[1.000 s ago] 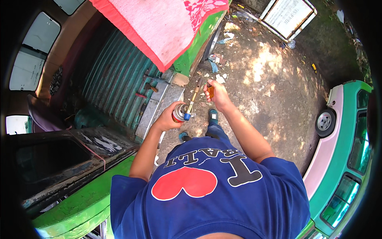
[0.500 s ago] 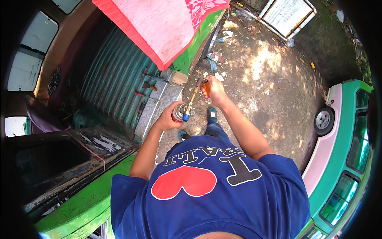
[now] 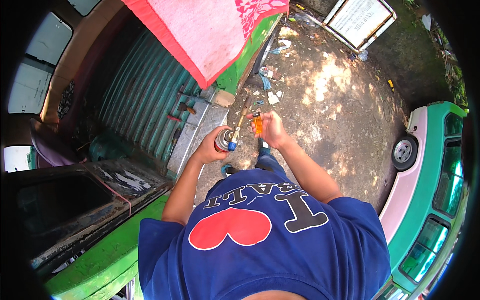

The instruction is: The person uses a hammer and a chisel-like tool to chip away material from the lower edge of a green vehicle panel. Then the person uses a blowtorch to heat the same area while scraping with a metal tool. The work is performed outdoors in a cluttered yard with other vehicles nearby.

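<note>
My left hand (image 3: pixel 209 148) is wrapped round the can of a gas blowtorch (image 3: pixel 236 135). Its brass tube points forward and a little right, with a blue knob at the near end; no flame shows at the nozzle. Just right of the tube, my right hand (image 3: pixel 272 129) holds an orange see-through lighter (image 3: pixel 258 124) between thumb and fingers, its dark top facing forward. Lighter and nozzle are apart, the lighter lying back from the nozzle tip.
To the left is a van's ribbed cargo floor (image 3: pixel 140 95) with tools near its metal edge. A red-and-pink cloth (image 3: pixel 200 35) hangs over its green side panel (image 3: pixel 240 75). Litter lies on the ground ahead. A framed sign (image 3: pixel 357 22) and a green-and-pink van (image 3: pixel 422 175) stand right.
My right hand has drawn the lighter back toward me, away from the nozzle tip, and its fingers have loosened somewhat. The blowtorch has barely shifted in my left hand.
</note>
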Tool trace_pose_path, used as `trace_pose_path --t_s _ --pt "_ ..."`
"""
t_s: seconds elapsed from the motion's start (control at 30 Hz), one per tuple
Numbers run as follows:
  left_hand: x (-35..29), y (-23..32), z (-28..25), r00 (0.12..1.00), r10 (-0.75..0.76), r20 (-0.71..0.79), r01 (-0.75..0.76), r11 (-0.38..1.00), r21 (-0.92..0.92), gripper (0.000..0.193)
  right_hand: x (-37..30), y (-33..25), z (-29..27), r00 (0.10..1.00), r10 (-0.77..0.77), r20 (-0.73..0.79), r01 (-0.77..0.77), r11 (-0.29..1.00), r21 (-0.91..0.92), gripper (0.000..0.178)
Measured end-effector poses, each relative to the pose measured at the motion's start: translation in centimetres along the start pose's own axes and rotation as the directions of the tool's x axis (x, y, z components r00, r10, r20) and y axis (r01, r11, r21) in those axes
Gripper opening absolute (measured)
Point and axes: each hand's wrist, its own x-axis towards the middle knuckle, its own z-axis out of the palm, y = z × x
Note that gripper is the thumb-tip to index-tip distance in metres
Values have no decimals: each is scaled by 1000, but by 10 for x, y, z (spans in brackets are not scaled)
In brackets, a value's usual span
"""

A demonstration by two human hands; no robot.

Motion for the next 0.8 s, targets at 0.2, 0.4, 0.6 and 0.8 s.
trace_pose_path --t_s 0.2,0.4,0.6,0.8 --pt "0 4 -1 999 15 -36 -15 1000 4 77 -10 10 -5 990 -87 -107 83 996 -40 43" --pt "3 -4 -4 1000 20 -3 -20 997 80 82 -6 -27 21 950 -241 -200 183 945 -272 35" --pt "4 -2 -2 999 53 3 -53 990 132 81 0 -40 23 948 -285 -144 233 926 -297 40" --pt "-5 2 6 998 46 -35 -42 995 93 74 1 -35 28 947 -269 -174 208 929 -307 46"
